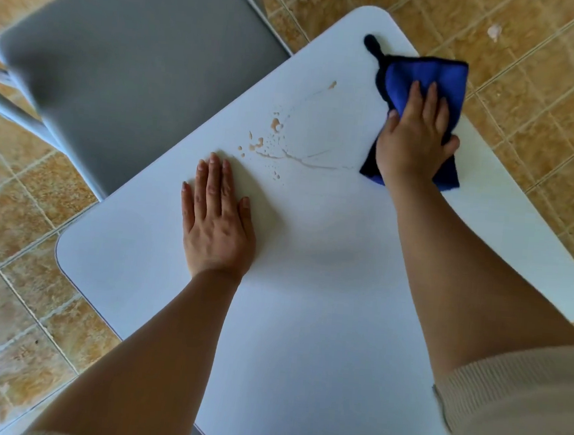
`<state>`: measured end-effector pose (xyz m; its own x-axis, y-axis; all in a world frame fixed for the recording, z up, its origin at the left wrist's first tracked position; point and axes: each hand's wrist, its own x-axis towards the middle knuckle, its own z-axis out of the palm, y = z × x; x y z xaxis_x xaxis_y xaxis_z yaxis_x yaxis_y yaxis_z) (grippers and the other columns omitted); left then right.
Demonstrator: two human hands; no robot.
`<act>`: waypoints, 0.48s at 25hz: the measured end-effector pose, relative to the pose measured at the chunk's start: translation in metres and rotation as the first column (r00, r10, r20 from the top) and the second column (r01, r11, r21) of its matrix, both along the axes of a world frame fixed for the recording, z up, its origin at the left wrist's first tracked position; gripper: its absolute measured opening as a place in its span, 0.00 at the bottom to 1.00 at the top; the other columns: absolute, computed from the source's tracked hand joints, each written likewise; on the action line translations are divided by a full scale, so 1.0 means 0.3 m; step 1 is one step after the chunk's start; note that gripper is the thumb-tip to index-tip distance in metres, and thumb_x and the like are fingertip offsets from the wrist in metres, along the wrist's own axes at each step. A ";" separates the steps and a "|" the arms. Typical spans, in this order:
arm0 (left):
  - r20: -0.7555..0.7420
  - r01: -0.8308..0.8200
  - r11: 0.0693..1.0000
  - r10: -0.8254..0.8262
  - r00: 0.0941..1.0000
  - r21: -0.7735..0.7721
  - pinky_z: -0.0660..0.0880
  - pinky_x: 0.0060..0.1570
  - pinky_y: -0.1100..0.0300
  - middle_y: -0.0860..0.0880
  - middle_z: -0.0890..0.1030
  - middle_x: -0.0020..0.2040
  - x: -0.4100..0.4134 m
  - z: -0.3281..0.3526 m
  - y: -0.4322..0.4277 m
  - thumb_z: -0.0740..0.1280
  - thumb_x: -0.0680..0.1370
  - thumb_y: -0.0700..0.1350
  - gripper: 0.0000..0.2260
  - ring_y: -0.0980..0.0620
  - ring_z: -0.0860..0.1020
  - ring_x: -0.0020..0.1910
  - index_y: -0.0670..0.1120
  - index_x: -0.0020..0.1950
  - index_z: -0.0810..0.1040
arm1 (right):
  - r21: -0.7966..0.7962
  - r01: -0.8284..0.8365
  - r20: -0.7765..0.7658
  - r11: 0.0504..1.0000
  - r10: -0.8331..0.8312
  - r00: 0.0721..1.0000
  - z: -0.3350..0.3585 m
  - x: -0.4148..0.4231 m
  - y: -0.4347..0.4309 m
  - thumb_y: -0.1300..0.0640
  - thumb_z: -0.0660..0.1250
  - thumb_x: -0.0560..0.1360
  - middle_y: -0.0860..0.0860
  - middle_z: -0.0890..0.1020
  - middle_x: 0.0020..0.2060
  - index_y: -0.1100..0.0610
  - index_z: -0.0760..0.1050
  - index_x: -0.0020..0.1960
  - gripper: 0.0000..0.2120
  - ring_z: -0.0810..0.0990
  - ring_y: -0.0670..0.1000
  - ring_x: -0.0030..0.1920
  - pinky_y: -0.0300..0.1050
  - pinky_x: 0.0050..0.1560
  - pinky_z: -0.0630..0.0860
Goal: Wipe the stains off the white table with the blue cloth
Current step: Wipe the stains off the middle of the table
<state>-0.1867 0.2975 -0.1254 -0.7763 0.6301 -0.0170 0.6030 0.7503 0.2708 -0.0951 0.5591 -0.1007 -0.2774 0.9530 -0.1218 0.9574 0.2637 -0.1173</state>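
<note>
While stains mark it, white table over tan tiled floor.

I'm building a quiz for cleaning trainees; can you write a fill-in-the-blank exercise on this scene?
1. The right hand presses a ____ microfibre cloth onto the white rectangular table.
2. The left hand lies ____ on the table, palm down.
3. The brownish stains lie ____ the two hands.
4. Beside the table stands a ____ padded chair.

Missing words: blue; flat; between; grey
</note>
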 end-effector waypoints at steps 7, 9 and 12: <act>-0.007 -0.004 1.000 0.004 1.000 0.017 0.46 0.76 0.51 0.45 0.56 0.79 -0.001 0.004 0.000 0.48 0.83 0.49 0.25 0.48 0.52 0.78 0.41 0.79 0.55 | 0.168 -0.485 -0.055 0.858 0.500 0.865 -0.035 -0.053 -0.231 0.48 0.55 0.82 0.47 0.66 0.76 0.47 0.66 0.76 0.22 0.65 0.50 0.75 0.57 0.63 0.65; -0.006 -0.006 1.000 0.006 1.000 0.013 0.46 0.76 0.51 0.45 0.55 0.79 0.000 0.004 0.001 0.48 0.83 0.49 0.25 0.49 0.52 0.78 0.41 0.79 0.54 | 0.221 -0.527 -0.042 0.821 0.548 0.836 -0.047 0.064 -0.293 0.49 0.54 0.83 0.47 0.68 0.75 0.47 0.67 0.75 0.21 0.67 0.49 0.74 0.56 0.61 0.66; -0.003 -0.002 1.000 0.002 1.000 0.009 0.46 0.76 0.51 0.46 0.54 0.79 0.000 0.002 0.003 0.48 0.83 0.49 0.25 0.49 0.51 0.78 0.42 0.79 0.53 | 0.236 -0.405 -0.002 0.883 0.418 0.909 -0.048 0.187 -0.263 0.48 0.56 0.82 0.47 0.68 0.75 0.47 0.67 0.75 0.21 0.66 0.49 0.75 0.55 0.62 0.66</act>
<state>-0.1867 0.2986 -0.1247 -0.7775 0.6289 -0.0090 0.6026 0.7490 0.2755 -0.0390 0.4801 -0.1150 -0.6506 0.7519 0.1067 0.7514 0.6577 -0.0533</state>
